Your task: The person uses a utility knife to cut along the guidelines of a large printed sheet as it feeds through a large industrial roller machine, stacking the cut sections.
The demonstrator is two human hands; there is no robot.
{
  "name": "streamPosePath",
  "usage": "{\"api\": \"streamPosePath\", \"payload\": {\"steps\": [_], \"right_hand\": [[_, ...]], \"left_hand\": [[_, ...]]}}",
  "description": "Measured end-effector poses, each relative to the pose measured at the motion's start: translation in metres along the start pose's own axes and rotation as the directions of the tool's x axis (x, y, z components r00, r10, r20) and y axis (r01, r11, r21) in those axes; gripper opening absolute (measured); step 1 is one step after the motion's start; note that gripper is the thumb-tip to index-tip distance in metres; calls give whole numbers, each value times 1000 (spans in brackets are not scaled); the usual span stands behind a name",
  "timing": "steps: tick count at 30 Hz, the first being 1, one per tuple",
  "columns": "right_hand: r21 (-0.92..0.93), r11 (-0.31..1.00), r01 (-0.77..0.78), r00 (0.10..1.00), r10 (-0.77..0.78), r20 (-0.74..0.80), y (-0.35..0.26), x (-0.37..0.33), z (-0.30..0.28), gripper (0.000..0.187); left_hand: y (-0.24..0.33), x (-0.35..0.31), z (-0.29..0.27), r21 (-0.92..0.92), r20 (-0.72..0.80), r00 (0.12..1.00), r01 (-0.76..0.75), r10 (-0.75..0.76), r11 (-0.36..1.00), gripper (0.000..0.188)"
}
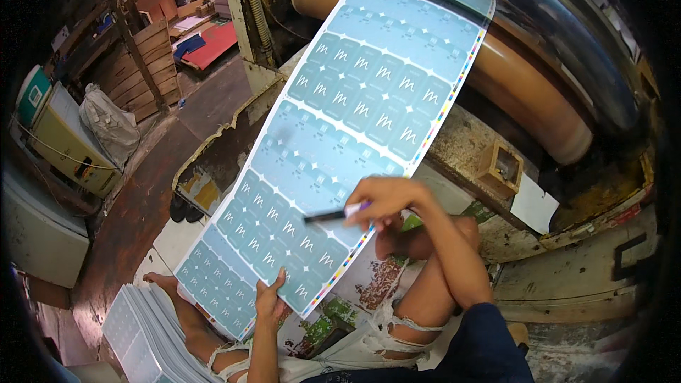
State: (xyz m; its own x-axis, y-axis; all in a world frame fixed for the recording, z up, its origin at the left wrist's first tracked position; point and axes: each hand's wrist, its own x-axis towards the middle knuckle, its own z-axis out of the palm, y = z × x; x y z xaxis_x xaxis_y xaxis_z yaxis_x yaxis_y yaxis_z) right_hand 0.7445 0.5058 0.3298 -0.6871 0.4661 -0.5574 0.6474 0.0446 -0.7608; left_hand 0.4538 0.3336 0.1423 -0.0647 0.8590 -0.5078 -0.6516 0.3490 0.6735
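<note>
A long printed sheet in light blue and teal, patterned with rows of rounded panels, slopes down from the rollers to my lap. My left hand pinches its lower edge, with the thumb on top and the other fingers hidden underneath. Above the sheet's right side, my right hand is closed around a slim tool with a long dark end and a purple-and-white part. Motion blurs the tool, so its exact kind is unclear. Another printed sheet lies partly under the first, near my left leg.
A large machine with a shiny dark cylinder and a brown roller spans the upper right. A small wooden box sits on its ledge. At lower left stands a stack of printed sheets. A yellowish container stands far left.
</note>
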Motion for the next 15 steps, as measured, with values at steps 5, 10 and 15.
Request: {"api": "streamPosePath", "payload": {"steps": [5, 10, 15], "right_hand": [[77, 914, 398, 490, -140, -861, 13, -92, -82, 23], [-46, 928, 371, -219, 39, -975, 72, -137, -185, 37], [-33, 926, 376, -127, 16, -992, 93, -148, -226, 38]], "left_hand": [[16, -16, -13, 53, -55, 991, -115, 118, 992, 50], [23, -26, -22, 242, -28, 971, -225, 239, 944, 63], [33, -55, -45, 246, -56, 979, -178, 198, 953, 60]]}}
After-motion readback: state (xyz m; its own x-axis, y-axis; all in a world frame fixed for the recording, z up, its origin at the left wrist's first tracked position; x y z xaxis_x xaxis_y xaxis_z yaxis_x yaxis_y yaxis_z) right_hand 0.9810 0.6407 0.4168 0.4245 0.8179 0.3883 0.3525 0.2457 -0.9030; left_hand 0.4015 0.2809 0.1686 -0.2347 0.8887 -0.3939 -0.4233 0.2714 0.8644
